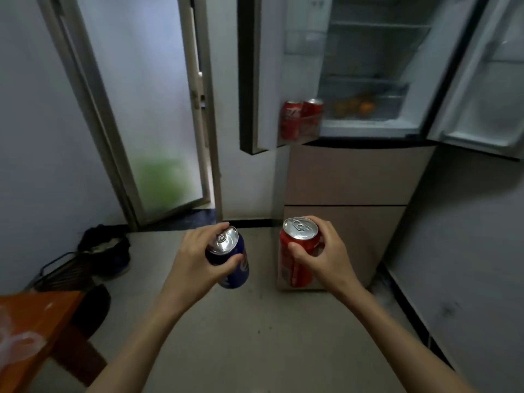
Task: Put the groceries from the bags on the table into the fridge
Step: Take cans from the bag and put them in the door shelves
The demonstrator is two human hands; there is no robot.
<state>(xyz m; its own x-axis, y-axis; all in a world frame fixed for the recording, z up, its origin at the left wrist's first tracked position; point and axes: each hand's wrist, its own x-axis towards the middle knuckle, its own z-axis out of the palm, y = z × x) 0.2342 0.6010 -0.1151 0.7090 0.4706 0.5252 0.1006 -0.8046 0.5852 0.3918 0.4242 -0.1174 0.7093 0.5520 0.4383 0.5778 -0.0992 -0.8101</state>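
Observation:
My left hand [195, 259] grips a blue can [234, 269] near its top, held over the floor. My right hand [323, 252] grips a red can [296, 259], also upright. Ahead stands the fridge [368, 80] with both upper doors swung open. Two red cans [300, 117] sit in the bottom shelf of the left door [255, 80]. Orange fruit [357, 107] lies in the lower drawer inside. The orange table [37, 321] shows at the lower left with a clear plastic bag [14, 341] on it.
A frosted glass door [141, 109] stands ajar at the left. A dark bin [105, 251] and a black wire rack [65, 273] sit on the floor by the wall. The right fridge door [487, 80] juts out at the right.

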